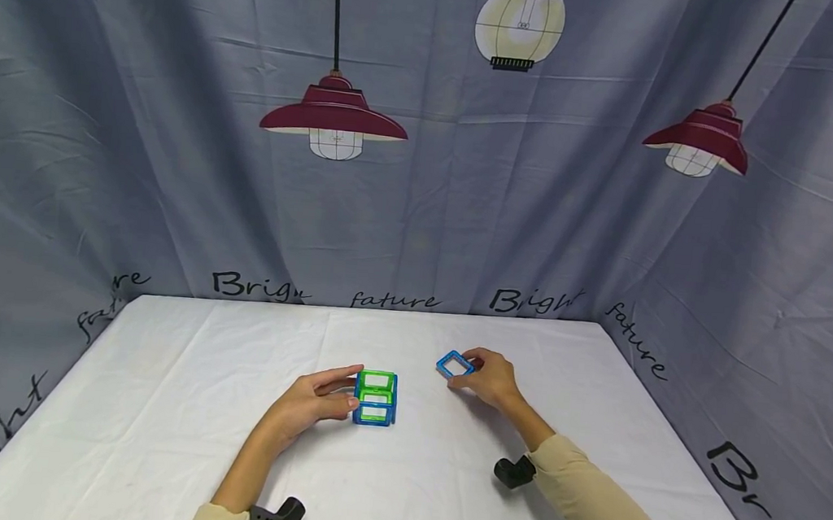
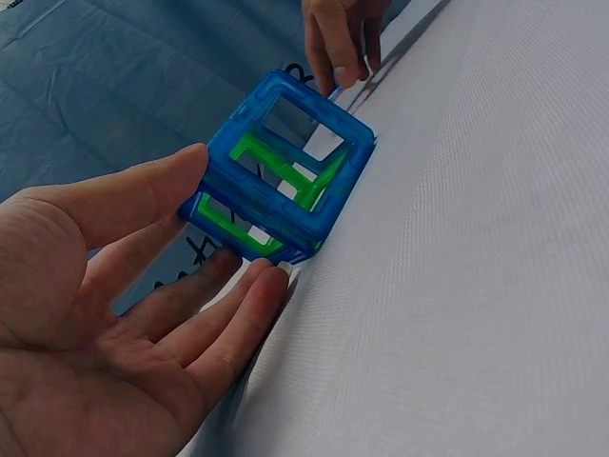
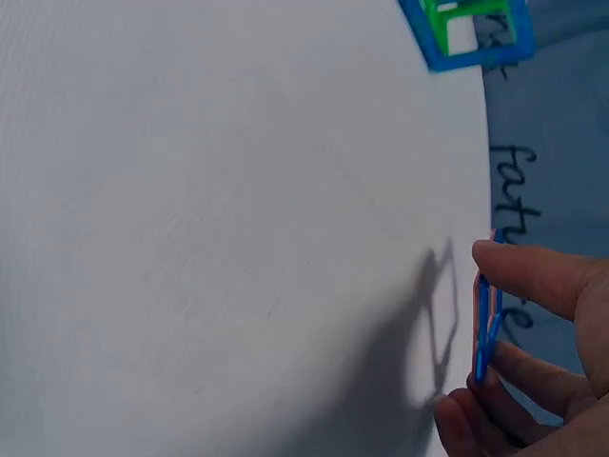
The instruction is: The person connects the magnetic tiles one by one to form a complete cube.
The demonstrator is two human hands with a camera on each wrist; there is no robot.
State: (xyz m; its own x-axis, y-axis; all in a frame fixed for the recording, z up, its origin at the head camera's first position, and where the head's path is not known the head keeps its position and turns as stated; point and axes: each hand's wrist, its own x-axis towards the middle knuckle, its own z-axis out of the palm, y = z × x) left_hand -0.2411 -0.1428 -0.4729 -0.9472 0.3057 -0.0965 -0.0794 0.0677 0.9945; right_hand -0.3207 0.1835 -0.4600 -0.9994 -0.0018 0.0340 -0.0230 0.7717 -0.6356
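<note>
A small cube of blue and green magnetic tiles (image 1: 376, 404) stands on the white table at the centre. My left hand (image 1: 305, 405) holds it from the left side, thumb at the near edge and fingers along the side. In the left wrist view, the cube's open blue frame (image 2: 249, 198) faces the camera, with green frames behind it. To the right, my right hand (image 1: 493, 380) pinches a blue square magnetic tile (image 1: 445, 369) between thumb and fingers. Seen edge-on in the right wrist view, this tile (image 3: 482, 333) casts a frame-shaped shadow on the cloth.
White cloth (image 1: 155, 403) covers the table, with slight creases. A grey-blue curtain (image 1: 419, 227) with printed lamps and lettering hangs behind and along both sides. Black wrist cameras (image 1: 515, 472) are strapped at both sleeves.
</note>
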